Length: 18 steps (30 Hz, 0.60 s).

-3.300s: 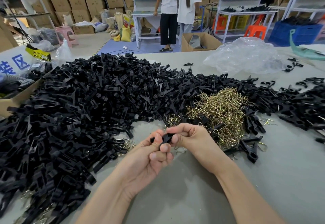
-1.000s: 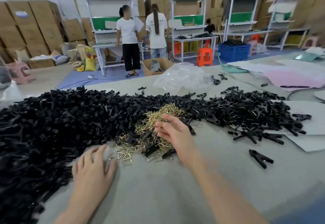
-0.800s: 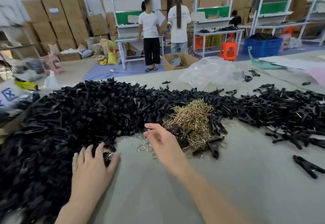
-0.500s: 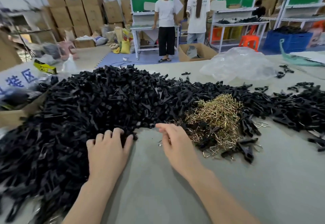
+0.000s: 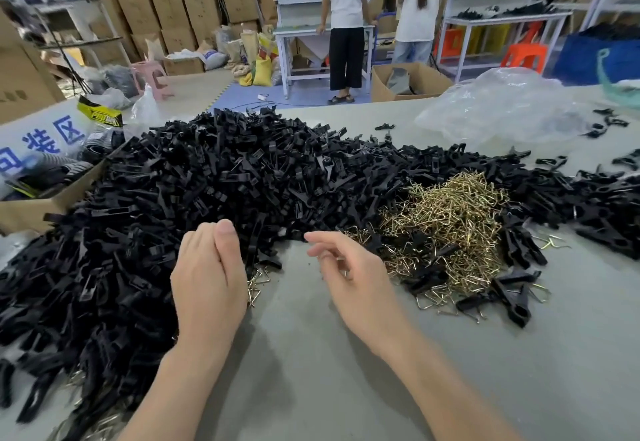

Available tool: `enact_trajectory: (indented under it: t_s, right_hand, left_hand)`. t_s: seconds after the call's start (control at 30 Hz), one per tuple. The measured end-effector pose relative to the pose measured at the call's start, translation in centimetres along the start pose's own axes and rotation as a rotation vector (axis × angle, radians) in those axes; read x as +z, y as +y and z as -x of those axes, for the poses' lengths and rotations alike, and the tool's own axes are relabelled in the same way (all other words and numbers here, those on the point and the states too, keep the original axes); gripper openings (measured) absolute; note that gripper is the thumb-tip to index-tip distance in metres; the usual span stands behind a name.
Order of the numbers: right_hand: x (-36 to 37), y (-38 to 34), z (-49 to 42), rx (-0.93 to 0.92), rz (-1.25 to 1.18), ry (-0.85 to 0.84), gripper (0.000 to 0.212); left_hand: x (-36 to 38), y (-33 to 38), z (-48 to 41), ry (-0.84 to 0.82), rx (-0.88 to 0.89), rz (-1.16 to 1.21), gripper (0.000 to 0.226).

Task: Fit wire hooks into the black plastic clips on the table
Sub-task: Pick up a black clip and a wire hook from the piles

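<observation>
Though left hand point(image 5: 207, 284) grip is hidden among clips point(image 5: 207, 180), right hand point(image 5: 356, 281) grip gapes beside hooks point(image 5: 446, 218).

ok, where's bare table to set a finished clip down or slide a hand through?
Free: the grey table between the two forearms, and the wide patch right of the right hand, nearer than the wire hooks. Also a far strip beside the plastic bag. Crowded: the black clips fill the left and centre, up against the left hand.

Left hand point(image 5: 207, 284) at clip pile point(image 5: 207, 180), right hand point(image 5: 356, 281) near wire hooks point(image 5: 450, 218)
</observation>
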State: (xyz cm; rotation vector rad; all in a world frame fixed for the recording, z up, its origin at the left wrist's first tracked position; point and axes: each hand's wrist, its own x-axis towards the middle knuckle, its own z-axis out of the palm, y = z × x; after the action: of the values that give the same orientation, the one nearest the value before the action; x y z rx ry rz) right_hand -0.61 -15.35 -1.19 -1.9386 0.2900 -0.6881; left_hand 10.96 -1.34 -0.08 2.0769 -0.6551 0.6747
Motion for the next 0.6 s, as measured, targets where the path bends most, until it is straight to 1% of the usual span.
enact_trajectory:
  t_s: [0.07,0.1,0.17,0.23,0.3,0.37,0.43,0.5,0.57,0.6]
  right_hand:
    - [0.3,-0.3,-0.1,0.078,-0.159,-0.069,0.037]
    - [0.5,-0.3,-0.1,0.096,-0.201,-0.111,0.039]
    - [0.8,-0.3,0.1,0.091,-0.221,-0.183,0.046]
    - [1.0,0.0,0.4,0.076,-0.171,-0.208,0.049]
    - [1.1,0.5,0.4,0.091,-0.119,-0.214,0.049]
    - [1.1,0.9,0.3,0.138,-0.122,-0.23,0.047]
    - [1.2,1.1,0.1,0.173,-0.173,-0.251,0.045]
    - [1.3,1.1,-0.1,0.188,-0.235,-0.251,0.043]
    - [1.2,1.0,-0.2,0.192,-0.282,-0.237,0.042]
    - [1.2,0.9,-0.3,0.186,-0.303,-0.229,0.041]
  left_hand:
    - [0.4,1.2,-0.1,0.026,0.025,0.117,0.04]
    - [0.7,2.0,-0.1,0.021,0.059,0.124,0.039]
    - [1.6,3.0,0.1,-0.021,0.155,0.02,0.039]
    - [2.4,3.0,0.5,-0.094,0.206,-0.168,0.044]
    - [2.7,1.9,0.4,-0.145,0.171,-0.328,0.05]
    - [2.3,0.7,0.0,-0.151,0.076,-0.396,0.049]
    - [1.8,-0.4,-0.5,-0.122,-0.043,-0.371,0.042]
    - [1.4,-0.8,-0.8,-0.059,-0.108,-0.329,0.033]
    - [0.8,-0.7,-1.1,0.023,-0.098,-0.293,0.026]
    - [0.5,-0.4,-1.1,0.054,-0.058,-0.237,0.022]
